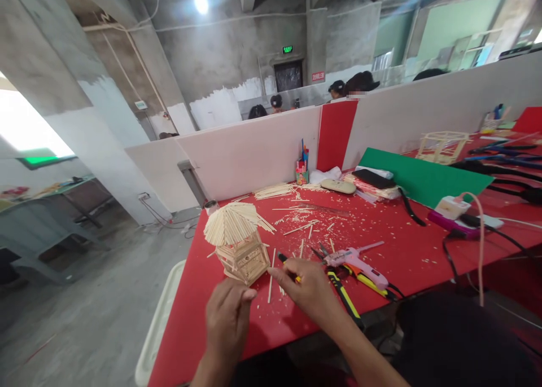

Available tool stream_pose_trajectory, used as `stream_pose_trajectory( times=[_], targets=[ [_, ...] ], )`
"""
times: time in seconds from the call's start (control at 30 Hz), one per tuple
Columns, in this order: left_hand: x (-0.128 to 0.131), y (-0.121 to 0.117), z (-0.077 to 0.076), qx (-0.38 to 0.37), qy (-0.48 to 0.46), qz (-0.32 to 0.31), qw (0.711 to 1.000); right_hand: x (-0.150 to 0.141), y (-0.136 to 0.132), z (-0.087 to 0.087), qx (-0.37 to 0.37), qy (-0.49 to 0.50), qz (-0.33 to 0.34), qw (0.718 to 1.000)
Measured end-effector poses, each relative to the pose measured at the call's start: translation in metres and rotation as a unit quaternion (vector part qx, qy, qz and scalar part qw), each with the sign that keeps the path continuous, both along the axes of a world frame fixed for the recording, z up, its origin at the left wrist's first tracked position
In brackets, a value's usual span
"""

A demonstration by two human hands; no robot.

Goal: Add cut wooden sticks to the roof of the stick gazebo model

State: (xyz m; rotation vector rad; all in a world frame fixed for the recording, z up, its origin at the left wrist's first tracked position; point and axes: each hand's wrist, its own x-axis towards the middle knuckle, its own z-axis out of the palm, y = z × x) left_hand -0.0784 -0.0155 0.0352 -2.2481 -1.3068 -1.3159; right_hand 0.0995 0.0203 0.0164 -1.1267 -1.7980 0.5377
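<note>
A small pavilion model built of pale wooden sticks [245, 257], with a fanned stick roof [231, 223], stands at the table's left side. Just in front of it is my left hand [226, 316], its fingers curled in a pinch; whatever they hold is hidden. My right hand [311, 288] is closed around a slim black-and-yellow tool [297, 278], mostly covered by the fingers, so its kind is unclear. Both hands are over the red table [271, 330], apart from each other. A loose stick [271, 277] lies between the model and my right hand.
Right of my hand lie a pink glue gun [355, 263] and yellow-black pliers [342, 294]. Stick scraps and a stick pile [275, 191] cover the back. A green board [423, 175], a power strip [453, 220] with cables and a pen holder [302, 172] stand near the white partition [254, 150].
</note>
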Motion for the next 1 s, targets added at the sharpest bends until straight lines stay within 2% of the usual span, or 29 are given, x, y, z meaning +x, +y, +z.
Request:
stream_pose_trajectory(
  times=[0.1,0.13,0.2,0.27,0.33,0.4,0.47,0.57,0.77,0.9,1.0],
  targets=[
    [0.007,0.003,-0.021,-0.090,-0.086,0.012,0.992,-0.003,-0.002,-0.003,-0.005,0.006,0.019,1.000],
    [0.008,0.004,-0.026,-0.114,-0.124,0.027,0.985,0.001,-0.001,-0.005,-0.016,-0.013,0.004,1.000],
    [0.007,0.005,-0.031,-0.172,-0.185,0.041,0.967,0.019,0.000,-0.012,-0.045,-0.080,-0.086,0.992],
    [0.004,0.004,-0.032,-0.221,-0.228,0.052,0.947,0.048,0.003,-0.021,-0.056,-0.152,-0.235,0.958],
    [0.000,0.002,-0.030,-0.242,-0.266,0.066,0.931,0.083,0.005,-0.033,-0.075,-0.227,-0.314,0.919],
    [-0.002,0.001,-0.026,-0.238,-0.323,0.074,0.913,0.113,0.006,-0.044,-0.153,-0.308,-0.350,0.871],
    [-0.002,0.004,-0.023,-0.230,-0.394,0.069,0.887,0.132,0.006,-0.053,-0.241,-0.319,-0.321,0.859],
    [0.001,0.008,-0.019,-0.231,-0.476,0.047,0.847,0.140,0.009,-0.062,-0.295,-0.295,-0.265,0.869],
    [-0.006,0.003,-0.025,-0.282,-0.538,-0.003,0.794,0.144,0.019,-0.075,-0.284,-0.239,-0.229,0.900],
    [-0.018,0.001,-0.031,-0.259,-0.572,0.008,0.778,0.148,0.022,-0.083,-0.258,-0.179,-0.256,0.914],
    [-0.024,0.003,-0.030,-0.241,-0.589,0.018,0.772,0.146,0.020,-0.079,-0.194,-0.151,-0.306,0.920]
  ],
)
